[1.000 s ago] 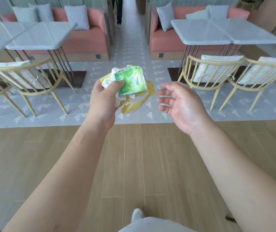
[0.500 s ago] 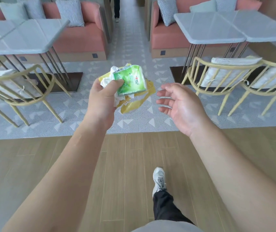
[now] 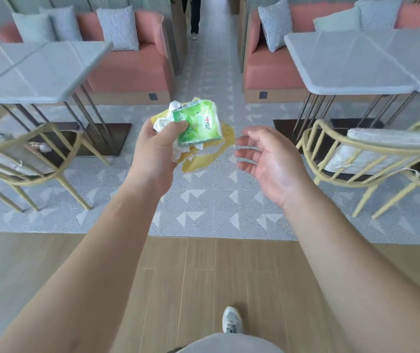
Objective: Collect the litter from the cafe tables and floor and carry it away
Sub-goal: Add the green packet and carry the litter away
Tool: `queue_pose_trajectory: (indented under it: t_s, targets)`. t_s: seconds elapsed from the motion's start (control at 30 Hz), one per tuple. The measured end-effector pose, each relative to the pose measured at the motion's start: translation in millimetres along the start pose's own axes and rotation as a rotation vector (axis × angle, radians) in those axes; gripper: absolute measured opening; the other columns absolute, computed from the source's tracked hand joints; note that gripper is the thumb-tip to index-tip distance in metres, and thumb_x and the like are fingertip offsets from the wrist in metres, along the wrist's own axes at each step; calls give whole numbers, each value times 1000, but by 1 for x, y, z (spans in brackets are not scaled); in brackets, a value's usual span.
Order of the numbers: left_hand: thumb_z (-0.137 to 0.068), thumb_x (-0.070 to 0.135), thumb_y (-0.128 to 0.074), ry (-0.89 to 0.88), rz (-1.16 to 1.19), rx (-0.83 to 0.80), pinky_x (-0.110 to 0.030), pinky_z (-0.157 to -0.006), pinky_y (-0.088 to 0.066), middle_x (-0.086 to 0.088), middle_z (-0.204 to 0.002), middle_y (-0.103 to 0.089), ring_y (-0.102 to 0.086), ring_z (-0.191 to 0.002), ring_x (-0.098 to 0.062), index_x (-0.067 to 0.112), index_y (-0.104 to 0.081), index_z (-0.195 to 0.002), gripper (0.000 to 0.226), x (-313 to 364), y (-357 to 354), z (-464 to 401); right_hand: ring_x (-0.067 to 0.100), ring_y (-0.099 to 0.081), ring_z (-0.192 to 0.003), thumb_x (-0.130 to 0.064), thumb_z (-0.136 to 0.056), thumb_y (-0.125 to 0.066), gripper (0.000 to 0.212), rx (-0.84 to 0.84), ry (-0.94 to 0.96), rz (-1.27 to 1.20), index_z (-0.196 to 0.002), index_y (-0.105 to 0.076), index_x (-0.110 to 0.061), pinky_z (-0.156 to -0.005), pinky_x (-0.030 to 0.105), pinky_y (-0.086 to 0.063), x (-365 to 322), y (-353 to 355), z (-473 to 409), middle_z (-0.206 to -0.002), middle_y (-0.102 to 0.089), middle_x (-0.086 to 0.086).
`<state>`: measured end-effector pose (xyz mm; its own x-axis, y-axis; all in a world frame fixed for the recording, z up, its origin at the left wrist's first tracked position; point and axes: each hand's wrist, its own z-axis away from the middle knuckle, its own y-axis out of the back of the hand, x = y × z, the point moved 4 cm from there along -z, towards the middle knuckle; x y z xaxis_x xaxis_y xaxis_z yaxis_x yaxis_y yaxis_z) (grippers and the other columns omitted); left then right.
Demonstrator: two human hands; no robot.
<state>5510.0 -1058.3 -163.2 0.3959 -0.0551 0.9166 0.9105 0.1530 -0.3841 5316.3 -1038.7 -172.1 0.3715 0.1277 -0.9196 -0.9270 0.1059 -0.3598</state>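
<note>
One bundle of litter sits in the left hand: green packet on top, crumpled white tissue under the thumb, yellow wrapper hanging out below. Held in mid-air over the rug, between the two surfaces. Left fingers closed around the wad; right hand empty, fingers spread and loosely curled, just beside the bundle, not touching.

Handling, my read: all light, soft, crushable. Nothing fragile. The packet film and wrapper look slick, so loose bits could slip out; the dangling yellow piece is the likely one to drop. Best hold is a full-fist squeeze on the tissue core with the packet pinned by the thumb, or cup the right hand underneath.

Room: wide aisle straight ahead between left surface and right surface. Chairs flank both sides near the rug's edges; their backs jut toward the aisle. Wood floor underfoot looks clear. Someone's legs show at the far end of the aisle. Both surface tops look bare from here.
</note>
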Motion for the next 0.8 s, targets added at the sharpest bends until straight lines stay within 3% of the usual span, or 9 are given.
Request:
queue_pose_trajectory:
  t_s: [0.3, 0.47, 0.8]
  targets:
    - [-92, 2, -63, -53, 17, 79, -29, -53, -55, 3, -81, -74, -73, -68, -16, 18, -57, -100, 18, 10, -11, -106, 15, -62, -67, -16, -94, -55, 8, -21, 7, -23, -89, -61, -17, -57, 25, -48, -20, -10, -106, -81, -65, 0]
    - [-92, 5, -64, -53, -18, 81, -32, -58, -58, 2, -89, -73, -73, -75, -19, 19, -58, -101, 18, 14, 1, -183, 15, -64, -67, -17, -94, -56, 7, -13, -1, 7, -89, -61, -18, -55, 25, -49, -11, -31, -178, -82, -66, 1]
    - [-94, 4, -62, -30, -1, 19, -39, -68, -59, 1, -88, -74, -73, -76, -21, 18, -58, -104, 18, 52, 35, -394, 15, -63, -67, -17, -94, -55, 7, 33, 3, 60, -92, -62, -16, -56, 25, -48, -13, -126, -365, -82, -66, 1]
